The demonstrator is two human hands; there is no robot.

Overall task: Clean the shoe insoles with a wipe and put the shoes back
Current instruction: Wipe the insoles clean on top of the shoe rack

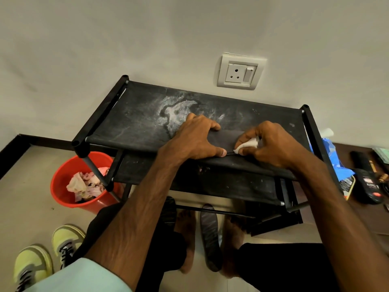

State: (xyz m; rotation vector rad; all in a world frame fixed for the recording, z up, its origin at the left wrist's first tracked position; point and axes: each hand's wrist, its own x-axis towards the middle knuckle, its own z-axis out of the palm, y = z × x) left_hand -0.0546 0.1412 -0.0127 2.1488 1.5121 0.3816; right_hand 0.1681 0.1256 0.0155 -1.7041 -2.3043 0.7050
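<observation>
Head cam: left hand [195, 138] is gripping an insole [229, 140] on the rack [136, 114], right hand [271, 144] is pinching a wipe [246, 144] onto it. Other insole [209, 234] and shoes [68, 239] are lying on the floor, so maybe halfway.

Black rack, top shelf [134, 123]: fabric w/ a white dusty stain in the centre. One dark insole [229, 142] lies flat along its near edge, right of centre. On the floor [31, 186]: red bucket [63, 165] at left, beside the rack leg; yellow-green shoes [67, 241] near left; 2nd insole [209, 234] near, in front of the rack.
</observation>
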